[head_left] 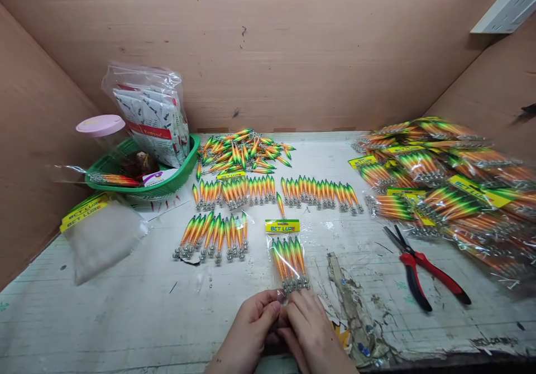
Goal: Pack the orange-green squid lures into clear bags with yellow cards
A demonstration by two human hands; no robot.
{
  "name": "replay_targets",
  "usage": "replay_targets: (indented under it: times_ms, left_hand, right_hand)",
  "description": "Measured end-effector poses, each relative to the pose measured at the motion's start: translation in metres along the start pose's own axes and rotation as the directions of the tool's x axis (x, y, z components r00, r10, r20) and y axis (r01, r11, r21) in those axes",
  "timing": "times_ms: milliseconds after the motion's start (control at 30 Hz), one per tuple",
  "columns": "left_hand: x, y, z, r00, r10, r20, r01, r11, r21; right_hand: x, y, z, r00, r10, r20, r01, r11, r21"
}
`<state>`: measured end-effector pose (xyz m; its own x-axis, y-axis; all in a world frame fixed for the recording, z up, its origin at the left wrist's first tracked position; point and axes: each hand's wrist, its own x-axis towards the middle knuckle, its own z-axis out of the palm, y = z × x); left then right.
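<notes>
1. Nearest the camera, the left hand (251,332) and the right hand (314,337) met at the lower edge of the view. Both were pinched shut on the near end of a clear plastic packet with a yellow header card (286,251).
2. The packet lay flat on the worn white table (125,318), header away from the person, with orange-and-green lures inside it.
3. Just beyond it, loose orange-and-green lures (211,237) lay in a short row to the left. Longer rows of lures (276,191) and a heaped pile of lures (243,152) sat further back.
4. Red-handled pliers (422,268) lay open to the right, apart from the hands. Behind them was a heap of filled packets (452,190).
5. To the left lay a stack of empty clear bags (100,234), and behind it a green plastic basket (184,176). In the basket stood a pink-lidded jar (101,125) and a clear bag of white sachets (153,117).
6. Nothing lay between the hands and the packet. Brown cardboard walls (293,44) closed in the table.
7. The hands were palm-down with the fingers curled inward and the knuckles toward the camera.
8. The wrists were cut off by the frame, and the fingers hid the packet's near end.
</notes>
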<state>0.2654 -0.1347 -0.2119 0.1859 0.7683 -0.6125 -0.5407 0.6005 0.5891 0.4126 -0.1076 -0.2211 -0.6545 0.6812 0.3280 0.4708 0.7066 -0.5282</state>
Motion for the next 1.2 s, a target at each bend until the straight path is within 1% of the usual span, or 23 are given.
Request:
replay_targets:
  times_ms: [33, 100, 167, 267, 400, 533, 600, 667, 733, 767, 800, 833, 867, 900, 933, 967, 1000, 1033, 1067, 1100, 1133, 1167, 1200]
  left_hand:
    - [0.000, 0.003, 0.001, 0.999, 0.001, -0.035, 0.000, 1.000, 0.016]
    - [-0.001, 0.010, 0.004, 0.995, -0.007, -0.095, 0.011, 0.999, 0.046]
    - [-0.003, 0.019, 0.007, 0.993, -0.021, -0.120, 0.029, 0.997, 0.067]
    - [-0.008, 0.026, 0.012, 0.995, -0.041, -0.092, 0.050, 0.994, 0.099]
    - [-0.012, 0.021, 0.014, 0.997, -0.034, -0.075, 0.044, 0.990, 0.131]
    - [-0.016, 0.014, 0.016, 0.998, -0.042, -0.044, 0.047, 0.990, 0.134]
    - [-0.017, 0.012, 0.017, 0.998, -0.053, -0.020, 0.055, 0.992, 0.113]
    - [-0.019, 0.012, 0.017, 0.998, -0.055, -0.018, 0.056, 0.995, 0.084]
    - [-0.018, 0.012, 0.015, 0.998, -0.051, -0.035, 0.054, 0.997, 0.063]
    - [-0.017, 0.011, 0.013, 0.998, -0.047, -0.047, 0.050, 0.997, 0.058]
    - [-0.016, 0.010, 0.011, 0.998, -0.041, -0.055, 0.044, 0.997, 0.062]
    - [-0.015, 0.009, 0.010, 0.998, -0.034, -0.053, 0.038, 0.997, 0.072]
    - [-0.014, 0.007, 0.008, 0.999, -0.026, -0.047, 0.030, 0.996, 0.083]
    - [-0.014, 0.005, 0.007, 0.999, -0.012, -0.039, 0.016, 0.995, 0.098]
    - [-0.014, 0.003, 0.006, 0.999, 0.007, -0.037, -0.002, 0.992, 0.124]
    - [-0.017, 0.001, 0.005, 0.999, 0.023, -0.044, -0.015, 0.985, 0.175]
    - [-0.020, 0.000, 0.003, 0.997, 0.045, -0.065, -0.027, 0.965, 0.261]
    - [-0.024, 0.000, 0.000, 0.991, 0.096, -0.088, -0.054, 0.916, 0.397]
    - [-0.029, 0.000, -0.004, 0.977, 0.192, -0.093, -0.106, 0.817, 0.567]
    - [-0.033, 0.002, -0.008, 0.943, 0.328, -0.049, -0.186, 0.645, 0.741]
    - [-0.037, 0.005, -0.013, 0.877, 0.476, 0.069, -0.285, 0.399, 0.871]
    - [-0.039, 0.009, -0.018, 0.774, 0.585, 0.244, -0.380, 0.121, 0.917]
    - [-0.038, 0.013, -0.021, 0.658, 0.620, 0.427, -0.446, -0.135, 0.885]
  right_hand:
    - [0.001, 0.001, -0.002, 0.999, -0.048, 0.002, 0.048, 0.999, -0.006]
    - [0.002, 0.004, -0.010, 0.993, -0.113, 0.035, 0.111, 0.992, 0.061]
    - [0.004, 0.005, -0.018, 0.992, -0.111, 0.054, 0.100, 0.980, 0.174]
    - [0.006, 0.004, -0.024, 0.997, -0.053, 0.050, 0.041, 0.974, 0.221]
    - [0.006, 0.001, -0.018, 0.995, -0.026, 0.095, 0.016, 0.995, 0.101]
    - [0.008, 0.000, -0.016, 0.988, -0.141, 0.067, 0.139, 0.990, 0.030]
    - [0.010, -0.001, -0.021, 0.979, -0.199, 0.050, 0.196, 0.979, 0.062]
    - [0.010, -0.001, -0.030, 0.974, -0.220, 0.057, 0.209, 0.965, 0.161]
    - [0.006, 0.005, -0.041, 0.984, -0.160, 0.075, 0.131, 0.944, 0.303]
    - [0.001, 0.012, -0.048, 0.994, -0.079, 0.076, 0.045, 0.926, 0.376]
    - [-0.006, 0.022, -0.055, 0.998, 0.036, 0.058, -0.058, 0.902, 0.428]
    - [-0.013, 0.035, -0.063, 0.984, 0.176, 0.010, -0.161, 0.873, 0.461]
    - [-0.021, 0.050, -0.072, 0.946, 0.319, -0.062, -0.258, 0.852, 0.456]
    - [-0.029, 0.067, -0.080, 0.886, 0.412, -0.215, -0.307, 0.866, 0.395]
    - [-0.037, 0.083, -0.089, 0.835, 0.422, -0.352, -0.334, 0.899, 0.284]
    - [-0.043, 0.098, -0.098, 0.794, 0.431, -0.428, -0.413, 0.900, 0.141]
    - [-0.048, 0.110, -0.106, 0.802, 0.363, -0.475, -0.442, 0.895, -0.062]
    - [-0.050, 0.117, -0.114, 0.839, 0.261, -0.478, -0.425, 0.862, -0.276]
    - [-0.050, 0.119, -0.119, 0.881, 0.169, -0.442, -0.377, 0.815, -0.441]
    - [-0.048, 0.115, -0.123, 0.922, 0.075, -0.381, -0.292, 0.781, -0.552]
    - [-0.045, 0.107, -0.124, 0.950, -0.001, -0.311, -0.196, 0.776, -0.600]
    - [-0.039, 0.094, -0.122, 0.968, -0.063, -0.243, -0.095, 0.805, -0.585]
    - [-0.033, 0.080, -0.117, 0.976, -0.124, -0.178, 0.010, 0.845, -0.535]
